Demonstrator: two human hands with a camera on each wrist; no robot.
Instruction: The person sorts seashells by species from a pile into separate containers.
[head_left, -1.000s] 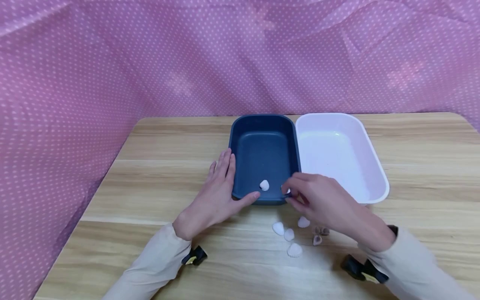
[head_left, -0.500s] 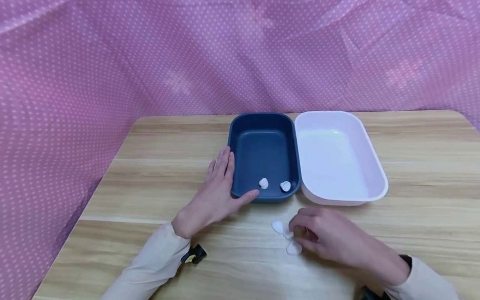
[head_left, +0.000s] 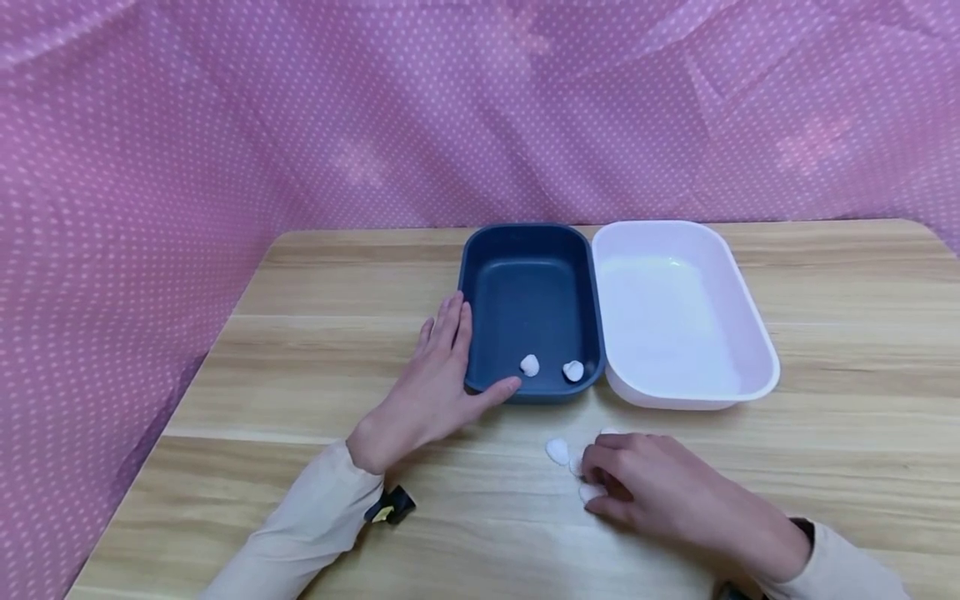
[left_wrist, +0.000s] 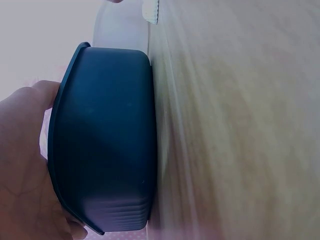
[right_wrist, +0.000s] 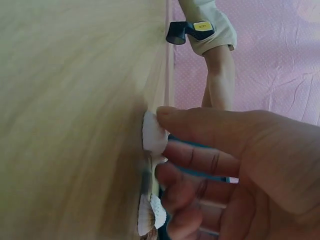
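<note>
a pale shell point(right_wrist: 154, 135) is at the fingertips of the right hand point(head_left: 660, 493), in front of the two trays. the thumb lies on one side of the shell and the index finger on the other, pinching it, with the remaining fingers curled beneath the palm. the shell is low, right at the wooden table point(head_left: 337, 358); whether it touches the surface is hard to tell. it sits well apart from the left hand point(head_left: 435, 396), to the right of that hand's thumb tip and closer to the wearer.

near the right fingertips lie more shells: a small shell point(head_left: 576, 463) partly behind the index finger, a white shell point(head_left: 557, 451) just left of it, and a further shell point(head_left: 609, 431) showing only its edge past the knuckles. the right wrist view also has a brownish shell point(right_wrist: 146, 215) beside the curled fingers.

the left hand rests on the dark blue tray point(head_left: 534, 304), fingers extended along its left side and thumb spread over the near rim. inside, near that rim, are a left shell point(head_left: 529, 365) and a right shell point(head_left: 573, 371), apart from each other. the white tray point(head_left: 671, 325) stands just beside it on the right. pink dotted cloth point(head_left: 375, 117) hangs behind the table.
</note>
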